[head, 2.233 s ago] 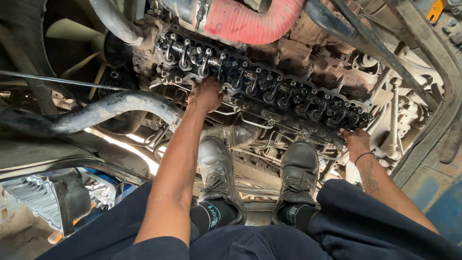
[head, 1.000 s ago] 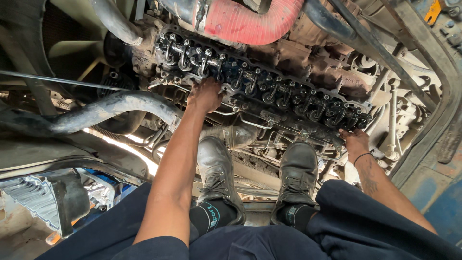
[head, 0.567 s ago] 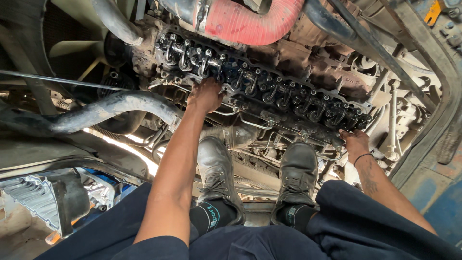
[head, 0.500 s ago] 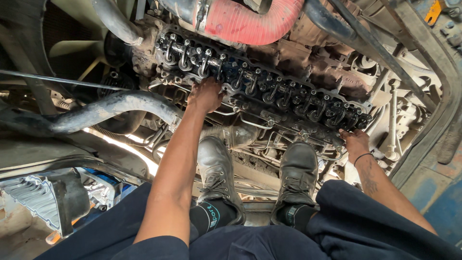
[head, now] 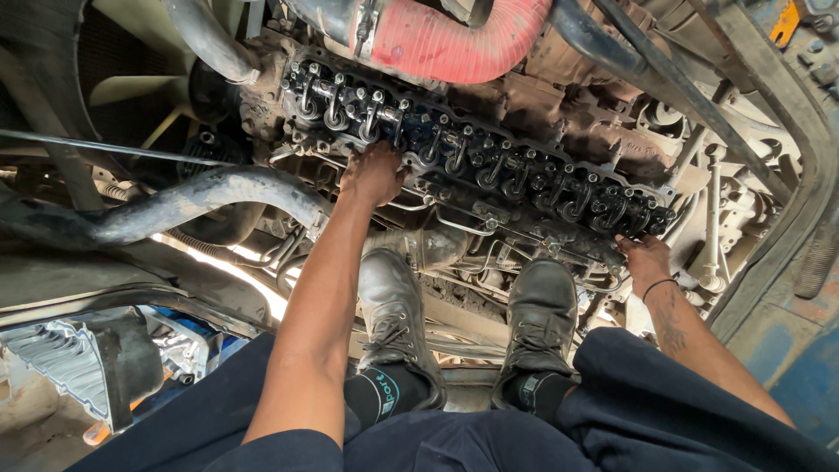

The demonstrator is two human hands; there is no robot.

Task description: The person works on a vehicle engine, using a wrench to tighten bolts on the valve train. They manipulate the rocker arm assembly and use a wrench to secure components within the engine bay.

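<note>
An opened engine's cylinder head (head: 489, 166) runs from upper left to right, its row of oily rocker arms exposed. My left hand (head: 371, 173) rests on the head's near edge toward its left end, fingers curled against the metal. At the head's right end my right hand (head: 645, 260) grips the lower edge, a dark band around its wrist. Whether either hand holds a loose part cannot be told. My two black boots (head: 393, 315) stand on engine parts just below the head.
A red ribbed hose (head: 454, 39) crosses above the head. A grey metal pipe (head: 201, 201) runs in from the left. At the lower left lies a finned metal casing (head: 52, 358). A frame rail (head: 778, 114) slants down the right side.
</note>
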